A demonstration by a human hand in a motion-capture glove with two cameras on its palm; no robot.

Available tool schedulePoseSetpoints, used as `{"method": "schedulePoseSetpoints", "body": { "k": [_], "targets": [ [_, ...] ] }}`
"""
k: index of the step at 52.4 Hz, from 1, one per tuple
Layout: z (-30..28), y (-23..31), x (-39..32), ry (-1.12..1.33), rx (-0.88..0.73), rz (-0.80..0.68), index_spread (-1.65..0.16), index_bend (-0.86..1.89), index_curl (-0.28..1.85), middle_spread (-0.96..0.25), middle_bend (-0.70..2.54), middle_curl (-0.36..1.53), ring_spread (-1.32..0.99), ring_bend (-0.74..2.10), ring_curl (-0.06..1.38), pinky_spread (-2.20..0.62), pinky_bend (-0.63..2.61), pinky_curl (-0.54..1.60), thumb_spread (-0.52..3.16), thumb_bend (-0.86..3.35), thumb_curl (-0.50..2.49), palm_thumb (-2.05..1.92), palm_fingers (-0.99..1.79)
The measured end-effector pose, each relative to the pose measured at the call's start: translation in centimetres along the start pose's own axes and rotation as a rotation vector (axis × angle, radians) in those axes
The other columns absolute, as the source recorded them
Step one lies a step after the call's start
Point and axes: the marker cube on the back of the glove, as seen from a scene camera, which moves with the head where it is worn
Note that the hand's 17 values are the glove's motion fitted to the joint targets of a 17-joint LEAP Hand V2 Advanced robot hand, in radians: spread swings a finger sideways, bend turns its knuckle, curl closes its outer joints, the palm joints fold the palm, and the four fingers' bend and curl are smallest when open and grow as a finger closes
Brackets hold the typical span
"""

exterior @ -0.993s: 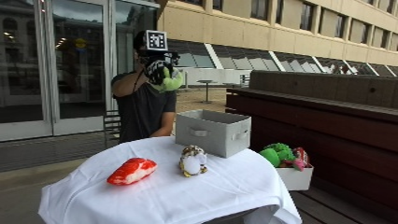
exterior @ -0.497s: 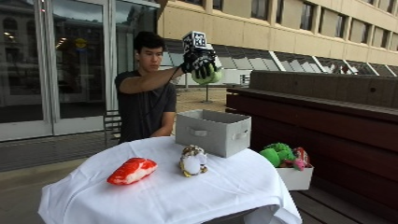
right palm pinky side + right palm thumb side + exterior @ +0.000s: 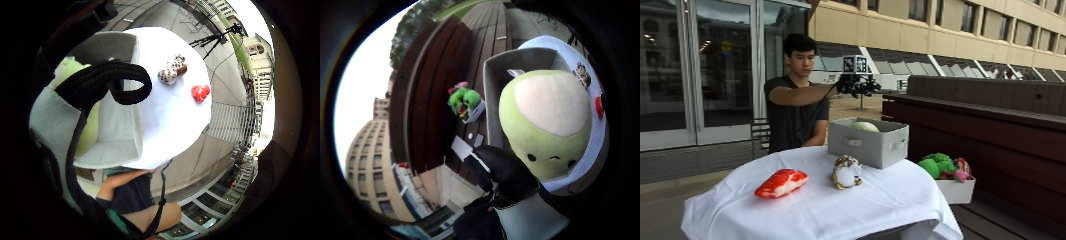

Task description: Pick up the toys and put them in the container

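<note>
Observed black-gloved right hand [image 3: 854, 85] raised above open grey fabric box [image 3: 869, 145], fingers spread and hanging, gripping nothing. Located round light-green plush toy [image 3: 865, 126] inside that box, top showing above rim, apart from the hand. Found red-and-white plush toy [image 3: 781, 183] and upright speckled brown-and-white plush toy [image 3: 847, 172] on white-clothed round table [image 3: 840, 212], in front of the box. Noted white tub [image 3: 956, 191] of green plush toys [image 3: 936, 165] beside the table.

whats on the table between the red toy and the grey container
The spotted owl toy stands on the white tablecloth between the red toy and the grey container. The outside view shows it, apart from both.
</note>
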Motion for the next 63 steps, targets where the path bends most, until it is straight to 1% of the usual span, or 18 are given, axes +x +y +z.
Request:
{"method": "schedulePoseSetpoints", "body": {
  "k": [4, 7, 9, 11, 13, 14, 16, 24, 30, 39, 46, 51, 56, 60, 63],
  "targets": [
    [-0.7, 0.6, 1.7, -0.09, -0.08, 0.135, -0.32, 0.09, 0.33, -0.04, 0.22, 0.48, -0.13, 0.78, 0.38, -0.16, 1.36, 0.48, 1.02, -0.09, 0.57, -0.04, -0.07],
    [-1.9, 1.3, 1.6, -0.179, -0.127, 0.12, -0.32, 0.14, 0.33, -0.03, 0.21, 0.47, -0.09, 0.64, 0.33, -0.11, 1.34, 0.46, 1.02, -0.08, 0.53, -0.07, -0.15],
    [-2.2, 0.9, 3.2, -0.115, -0.066, 0.107, -0.32, 0.14, 0.32, -0.03, 0.2, 0.46, -0.08, 0.6, 0.31, -0.09, 1.32, 0.45, 1.02, -0.08, 0.5, -0.08, -0.15],
    [-2.8, 1.4, 3.5, -0.032, -0.02, 0.207, -0.32, 0.15, 0.32, -0.03, 0.21, 0.46, -0.06, 0.53, 0.29, -0.07, 1.26, 0.42, 1.01, -0.09, 0.48, -0.1, -0.18],
    [-3.8, 2.9, 2.0, -0.041, -0.054, 0.349, -0.32, 0.15, 0.32, -0.03, 0.21, 0.46, -0.06, 0.49, 0.28, -0.06, 1.22, 0.42, 1.01, -0.09, 0.45, -0.1, -0.18],
    [-4.2, 3.6, 1.6, -0.055, -0.075, 0.397, -0.32, 0.15, 0.32, -0.03, 0.21, 0.46, -0.07, 0.46, 0.28, -0.06, 1.19, 0.4, 1.01, -0.09, 0.44, -0.1, -0.19],
    [-4.7, 4.4, 1.9, -0.065, -0.093, 0.442, -0.32, 0.15, 0.32, -0.03, 0.22, 0.46, -0.09, 0.42, 0.26, -0.05, 1.11, 0.38, 1.01, -0.1, 0.42, -0.12, -0.2],
    [-5.5, 6.0, 7.8, -0.036, -0.092, 0.497, -0.32, 0.13, 0.31, -0.05, 0.18, 0.44, -0.13, 0.29, 0.24, -0.06, 0.94, 0.32, 0.99, -0.1, 0.34, -0.13, -0.2],
    [-6.0, 7.2, 11.8, 0.019, -0.057, 0.553, -0.31, 0.13, 0.3, -0.06, 0.16, 0.42, -0.14, 0.2, 0.24, -0.06, 0.85, 0.3, 1.01, -0.09, 0.3, -0.12, -0.2],
    [-5.4, 8.7, 17.7, 0.045, -0.031, 0.63, -0.31, 0.13, 0.29, -0.07, 0.15, 0.39, -0.15, 0.17, 0.24, -0.05, 0.77, 0.28, 1.03, -0.09, 0.25, -0.12, -0.19],
    [-3.3, 9.2, 22.6, 0.04, -0.017, 0.662, -0.31, 0.12, 0.28, -0.07, 0.15, 0.37, -0.15, 0.16, 0.24, -0.04, 0.74, 0.28, 1.03, -0.09, 0.22, -0.12, -0.19],
    [-1.7, 9.9, 24.7, 0.01, -0.016, 0.697, -0.31, 0.12, 0.27, -0.07, 0.15, 0.36, -0.16, 0.16, 0.23, -0.03, 0.73, 0.28, 1.03, -0.09, 0.21, -0.11, -0.18],
    [0.3, 10.5, 26.3, -0.042, -0.13, 0.809, -0.31, 0.13, 0.27, -0.07, 0.15, 0.35, -0.16, 0.15, 0.23, -0.02, 0.73, 0.29, 1.03, -0.08, 0.2, -0.11, -0.18],
    [3.2, 10.6, 29.2, -0.008, -0.058, 0.754, -0.31, 0.14, 0.27, -0.07, 0.15, 0.34, -0.16, 0.15, 0.23, -0.02, 0.72, 0.29, 1.04, -0.08, 0.19, -0.11, -0.18],
    [5.0, 11.1, 30.5, -0.022, -0.058, 0.748, -0.32, 0.14, 0.27, -0.07, 0.16, 0.34, -0.16, 0.15, 0.23, -0.02, 0.71, 0.29, 1.03, -0.08, 0.19, -0.1, -0.18]
  ]
}}
